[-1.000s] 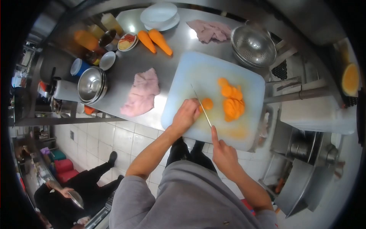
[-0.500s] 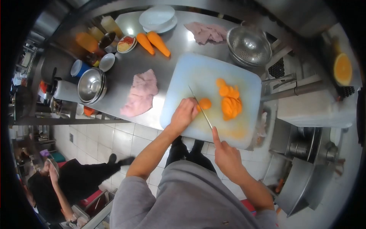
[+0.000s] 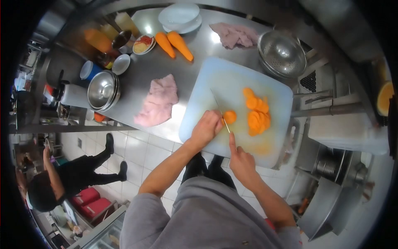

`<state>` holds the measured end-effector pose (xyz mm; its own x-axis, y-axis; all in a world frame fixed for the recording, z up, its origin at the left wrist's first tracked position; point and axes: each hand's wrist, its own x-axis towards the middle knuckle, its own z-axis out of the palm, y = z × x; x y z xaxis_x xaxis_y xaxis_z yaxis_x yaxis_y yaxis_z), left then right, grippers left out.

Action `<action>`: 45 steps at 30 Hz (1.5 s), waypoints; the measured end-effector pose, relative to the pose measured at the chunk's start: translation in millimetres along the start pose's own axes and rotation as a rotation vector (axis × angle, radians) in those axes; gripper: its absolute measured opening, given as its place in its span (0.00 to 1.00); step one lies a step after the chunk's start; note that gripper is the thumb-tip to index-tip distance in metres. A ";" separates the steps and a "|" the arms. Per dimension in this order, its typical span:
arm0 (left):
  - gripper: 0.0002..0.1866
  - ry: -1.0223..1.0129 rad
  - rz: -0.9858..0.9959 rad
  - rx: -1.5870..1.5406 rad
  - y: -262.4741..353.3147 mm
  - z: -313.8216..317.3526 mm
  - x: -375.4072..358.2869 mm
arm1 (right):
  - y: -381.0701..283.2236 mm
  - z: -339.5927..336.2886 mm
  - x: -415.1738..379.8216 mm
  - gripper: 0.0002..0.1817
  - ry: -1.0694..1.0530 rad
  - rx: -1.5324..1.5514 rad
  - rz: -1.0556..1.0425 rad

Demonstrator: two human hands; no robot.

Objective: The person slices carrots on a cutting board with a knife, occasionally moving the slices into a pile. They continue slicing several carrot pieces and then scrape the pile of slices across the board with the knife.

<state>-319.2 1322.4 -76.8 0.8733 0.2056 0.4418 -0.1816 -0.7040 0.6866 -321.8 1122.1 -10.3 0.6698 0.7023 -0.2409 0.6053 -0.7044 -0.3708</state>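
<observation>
A knife (image 3: 219, 107) is held by my right hand (image 3: 241, 162), which is wrapped round its handle with the index finger stretched along it. My left hand (image 3: 206, 128) is closed on a piece of carrot on the cutting board (image 3: 203, 85), right beside the blade; the fingers hide most of this piece. Just right of the blade lies a round carrot slice (image 3: 229, 116). Farther right, a pile of carrot slices (image 3: 258, 121) rests on the board. Two whole peeled carrots (image 3: 179, 45) lie on the steel table beyond the board.
Left of the board is a pink cloth (image 3: 158, 101); another cloth (image 3: 234, 35) lies at the back. A colander (image 3: 282, 54) stands at the back right, stacked metal bowls (image 3: 102, 90) at the left, white bowls (image 3: 178, 17) behind. A co-worker (image 3: 70, 178) is at the lower left.
The view has shifted slightly, so the table's things appear farther right. Both hands stay at the carrot, the knife slightly steeper. The co-worker has changed posture, legs now apart.
</observation>
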 end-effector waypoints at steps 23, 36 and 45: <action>0.11 0.033 -0.011 -0.007 2.1 0.9 -1.9 | -2.3 -9.4 -14.2 0.48 -0.012 0.040 -0.014; 0.13 -0.007 0.076 0.118 6.1 -12.2 -4.5 | -5.9 -15.1 -14.3 0.49 0.013 0.031 0.017; 0.15 -0.011 0.080 0.090 0.1 -8.6 -5.7 | -19.0 -52.1 -60.0 0.49 -0.132 -0.021 0.071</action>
<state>-328.1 1327.0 -74.2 0.8628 0.1388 0.4861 -0.2101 -0.7762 0.5945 -351.1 1088.0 57.9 0.6497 0.6568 -0.3827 0.5679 -0.7540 -0.3301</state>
